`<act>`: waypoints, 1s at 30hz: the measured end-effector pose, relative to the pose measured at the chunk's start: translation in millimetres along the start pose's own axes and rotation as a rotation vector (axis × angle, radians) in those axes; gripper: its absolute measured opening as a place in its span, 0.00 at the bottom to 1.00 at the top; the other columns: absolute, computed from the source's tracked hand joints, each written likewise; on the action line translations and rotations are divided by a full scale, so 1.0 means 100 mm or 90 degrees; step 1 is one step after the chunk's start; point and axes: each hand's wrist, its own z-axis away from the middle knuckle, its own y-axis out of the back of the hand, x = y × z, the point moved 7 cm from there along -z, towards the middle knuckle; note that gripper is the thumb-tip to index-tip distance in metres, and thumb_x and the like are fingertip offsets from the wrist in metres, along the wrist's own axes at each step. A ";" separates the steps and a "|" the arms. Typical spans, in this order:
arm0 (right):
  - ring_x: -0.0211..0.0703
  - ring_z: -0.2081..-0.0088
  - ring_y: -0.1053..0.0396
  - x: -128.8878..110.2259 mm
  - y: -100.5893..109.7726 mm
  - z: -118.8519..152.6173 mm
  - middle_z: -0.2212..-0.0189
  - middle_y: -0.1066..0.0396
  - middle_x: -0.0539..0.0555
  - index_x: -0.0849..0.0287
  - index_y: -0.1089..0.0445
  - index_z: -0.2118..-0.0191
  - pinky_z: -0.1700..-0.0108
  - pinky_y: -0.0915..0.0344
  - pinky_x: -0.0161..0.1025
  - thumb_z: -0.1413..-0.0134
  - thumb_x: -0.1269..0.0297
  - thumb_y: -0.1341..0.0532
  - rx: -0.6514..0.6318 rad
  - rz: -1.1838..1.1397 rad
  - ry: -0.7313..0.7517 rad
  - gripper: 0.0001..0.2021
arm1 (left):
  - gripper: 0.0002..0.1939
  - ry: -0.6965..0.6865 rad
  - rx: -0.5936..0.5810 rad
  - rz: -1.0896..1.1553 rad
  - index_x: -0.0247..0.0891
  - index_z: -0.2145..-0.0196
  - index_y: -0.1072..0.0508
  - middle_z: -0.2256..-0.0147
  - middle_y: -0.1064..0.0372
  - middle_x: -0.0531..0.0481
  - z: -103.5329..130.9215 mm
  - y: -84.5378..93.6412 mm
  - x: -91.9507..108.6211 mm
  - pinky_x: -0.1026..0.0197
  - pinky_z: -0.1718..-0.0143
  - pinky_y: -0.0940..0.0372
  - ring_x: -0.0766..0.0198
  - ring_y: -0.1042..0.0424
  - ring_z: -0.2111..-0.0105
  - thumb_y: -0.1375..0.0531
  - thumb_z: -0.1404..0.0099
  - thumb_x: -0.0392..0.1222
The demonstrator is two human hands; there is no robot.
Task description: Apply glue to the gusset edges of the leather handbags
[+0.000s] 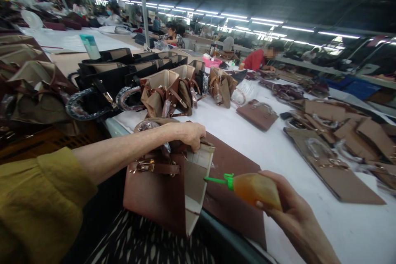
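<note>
A brown handbag (154,198) is tilted on its side over my lap at the table's edge, its pale-lined open end facing right. My left hand (192,135) is closed on the upper edge of that opening; its fingertips are partly hidden. A gold buckle (145,166) on a strap shows on the bag's front. In my right hand (287,198) is a squeeze bottle (256,189) of amber liquid, held level. Its green nozzle points left, with the tip at the edge of the bag's opening. Beneath lies a flat brown panel (229,173) on the table.
Black handbags (102,70) and brown handbags (161,86) stand in a row behind. A flat brown bag piece (258,114) and a pile of bag parts (349,128) lie on the white table (278,152). A person in a red top (255,61) works across it.
</note>
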 end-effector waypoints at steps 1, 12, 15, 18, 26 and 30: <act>0.46 0.61 0.29 -0.01 0.00 0.01 0.58 0.28 0.52 0.52 0.36 0.52 0.65 0.31 0.32 0.53 0.56 0.35 -0.003 0.008 0.005 0.21 | 0.10 0.003 -0.002 0.002 0.36 0.73 0.27 0.80 0.34 0.54 -0.01 -0.01 -0.01 0.64 0.80 0.46 0.65 0.37 0.79 0.41 0.57 0.39; 0.46 0.65 0.28 0.08 -0.13 0.18 0.62 0.27 0.51 0.52 0.34 0.54 0.64 0.32 0.35 0.57 0.55 0.34 -0.042 0.010 -0.041 0.22 | 0.12 0.008 -0.008 0.010 0.35 0.71 0.25 0.81 0.33 0.53 0.04 -0.01 0.01 0.64 0.79 0.45 0.64 0.36 0.79 0.41 0.56 0.39; 0.47 0.64 0.28 0.09 -0.18 0.25 0.61 0.27 0.51 0.52 0.33 0.54 0.62 0.32 0.36 0.58 0.55 0.33 -0.067 0.013 -0.062 0.22 | 0.13 0.009 -0.006 0.006 0.34 0.70 0.25 0.80 0.33 0.53 0.06 0.00 0.03 0.64 0.78 0.45 0.64 0.36 0.79 0.41 0.55 0.39; 0.48 0.65 0.28 0.06 -0.20 0.28 0.62 0.26 0.51 0.52 0.33 0.55 0.64 0.32 0.36 0.58 0.54 0.33 -0.082 0.016 -0.071 0.22 | 0.12 0.015 -0.005 -0.004 0.34 0.71 0.25 0.81 0.34 0.53 0.08 0.01 0.06 0.64 0.80 0.46 0.65 0.37 0.80 0.42 0.56 0.37; 0.52 0.61 0.30 0.16 -0.26 0.34 0.61 0.26 0.53 0.53 0.35 0.53 0.62 0.33 0.40 0.59 0.51 0.34 -0.130 -0.011 -0.156 0.25 | 0.09 0.034 0.021 -0.040 0.34 0.74 0.27 0.81 0.36 0.53 0.13 0.04 0.16 0.64 0.81 0.49 0.65 0.38 0.80 0.42 0.56 0.36; 0.48 0.67 0.31 0.19 -0.32 0.40 0.67 0.28 0.51 0.54 0.37 0.53 0.69 0.35 0.38 0.55 0.51 0.36 -0.149 -0.116 -0.224 0.24 | 0.08 0.039 0.043 -0.095 0.35 0.74 0.27 0.80 0.34 0.51 0.25 0.04 0.26 0.63 0.79 0.48 0.65 0.38 0.79 0.43 0.55 0.36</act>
